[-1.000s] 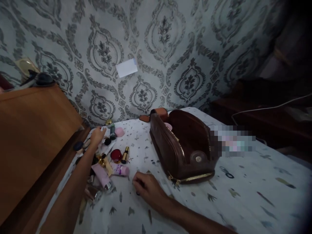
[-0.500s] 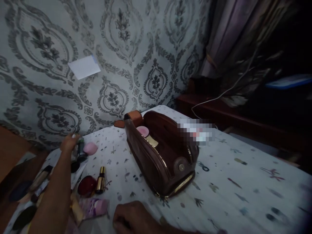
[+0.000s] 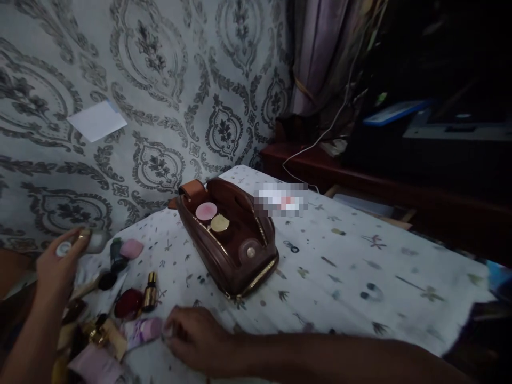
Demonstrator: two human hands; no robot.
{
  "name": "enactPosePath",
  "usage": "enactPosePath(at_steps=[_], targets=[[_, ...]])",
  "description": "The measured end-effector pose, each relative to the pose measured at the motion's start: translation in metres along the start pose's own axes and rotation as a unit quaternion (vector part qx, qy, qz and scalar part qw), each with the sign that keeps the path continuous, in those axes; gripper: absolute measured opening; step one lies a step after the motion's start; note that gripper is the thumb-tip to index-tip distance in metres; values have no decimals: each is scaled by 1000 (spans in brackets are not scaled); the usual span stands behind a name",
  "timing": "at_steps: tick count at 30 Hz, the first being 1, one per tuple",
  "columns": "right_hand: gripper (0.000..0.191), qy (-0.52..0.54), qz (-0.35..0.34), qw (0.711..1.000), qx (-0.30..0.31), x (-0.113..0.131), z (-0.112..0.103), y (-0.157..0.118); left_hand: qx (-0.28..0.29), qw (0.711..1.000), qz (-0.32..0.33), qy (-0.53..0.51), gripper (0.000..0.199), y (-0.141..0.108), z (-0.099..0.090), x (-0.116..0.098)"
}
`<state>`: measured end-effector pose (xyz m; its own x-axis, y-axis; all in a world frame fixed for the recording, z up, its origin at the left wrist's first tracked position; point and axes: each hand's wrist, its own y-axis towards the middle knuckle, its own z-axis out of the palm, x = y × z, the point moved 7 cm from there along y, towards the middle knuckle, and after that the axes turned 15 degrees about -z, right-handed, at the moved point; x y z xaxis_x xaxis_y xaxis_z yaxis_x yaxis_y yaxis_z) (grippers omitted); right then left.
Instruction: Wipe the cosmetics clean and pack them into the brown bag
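Observation:
At the left, my left hand (image 3: pixel 60 261) is closed around a small pale bottle (image 3: pixel 97 241) with a gold neck, raised above the table. A round white end also shows between its fingers. My right hand (image 3: pixel 194 338) has curled fingers and rests low on the table beside a purple-and-white tube (image 3: pixel 143 329); whatever it holds, if anything, is hidden. Beyond it stands an unzipped brown cosmetic bag (image 3: pixel 208 261). Inside the bag are a round pink item (image 3: pixel 206 211) and a round gold item (image 3: pixel 220 223).
A pink makeup sponge (image 3: pixel 132 248), a dark green bottle (image 3: pixel 118 255), a brush (image 3: pixel 92 285), a dark red round case (image 3: pixel 128 303) and a gold-and-black dropper-like bottle (image 3: pixel 150 292) lie at the left. A patterned cloth (image 3: pixel 340 298) covers the table. A patterned wall stands behind.
My left hand has lifted the small bottle from among the cosmetics near the wall. The view has turned right, so the bag appears further left. More of my right forearm shows.

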<state>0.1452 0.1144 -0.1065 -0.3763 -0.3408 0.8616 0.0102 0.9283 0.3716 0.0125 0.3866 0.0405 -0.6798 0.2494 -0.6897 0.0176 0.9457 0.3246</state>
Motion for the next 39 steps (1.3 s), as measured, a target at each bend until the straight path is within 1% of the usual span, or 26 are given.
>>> enactPosePath(at_steps=[1,2,3,4,5,6,7,8,9,10,12,13,14,16,18,19,20,22,24,25,27,28,30,34,36,39], targets=[[34,6,-4,1000,-26,2,-5,-1,31,999,-34,-16,51,-24,-2,-1],[48,12,-10,999,-51,4,-9,-1,68,996,-45,-19,48,-52,0,-5],[61,20,-22,997,-74,6,-12,-1,85,996,-24,-11,45,-82,1,-12],[73,28,-37,995,-94,7,-14,0,108,994,14,-4,43,-112,4,-22],[84,38,-54,991,-112,7,-15,1,123,991,43,1,43,-141,7,-29],[91,52,-75,988,-124,8,-15,2,151,987,55,7,43,-168,14,-33],[93,70,-93,983,-139,7,-15,2,161,985,67,-1,43,-191,17,-37],[89,91,-107,978,-154,6,-15,2,176,981,85,-4,44,-210,22,-42],[81,113,-116,972,-169,5,-16,2,196,975,102,11,45,-226,27,-45],[70,133,-115,967,-184,3,-17,0,201,973,114,20,45,-237,31,-47],[55,153,-97,964,-196,-2,-21,-3,222,969,107,-8,47,-246,33,-48],[53,149,-81,966,-195,-4,-22,-5,215,972,85,-47,47,-245,31,-45],[54,136,-68,969,-196,-5,-25,-8,199,974,55,-94,47,-242,26,-41],[57,96,-49,976,-191,-4,-30,-12,144,973,-4,-181,48,-238,15,-28],[60,56,-39,982,-178,-3,-32,-15,96,969,-23,-225,49,-240,7,-19],[62,40,-35,984,-171,-2,-31,-16,82,970,-12,-229,48,-243,5,-18],[64,26,-34,986,-163,-2,-29,-16,75,972,13,-223,47,-248,4,-20],[68,8,-43,988,-145,-1,-24,-16,73,977,97,-175,42,-261,6,-29],[64,5,-77,989,-125,3,-18,-17,107,972,188,-89,37,-277,17,-41],[60,5,-100,988,-118,5,-16,-17,134,965,219,-48,36,-283,25,-44],[53,2,-139,985,-105,10,-13,-19,187,954,234,-1,38,-292,38,-45],[51,-2,-152,983,-98,12,-13,-20,202,953,224,1,39,-293,41,-44],[49,-14,-163,983,-78,15,-11,-22,210,959,192,-18,41,-291,42,-40],[46,-27,-151,987,-47,16,-8,-22,216,966,113,-85,36,-281,40,-32],[49,-22,-143,989,-39,16,-7,-21,230,962,58,-135,33,-274,40,-27],[53,-7,-144,989,-28,17,-5,-20,262,942,-27,-208,32,-269,44,-18]])
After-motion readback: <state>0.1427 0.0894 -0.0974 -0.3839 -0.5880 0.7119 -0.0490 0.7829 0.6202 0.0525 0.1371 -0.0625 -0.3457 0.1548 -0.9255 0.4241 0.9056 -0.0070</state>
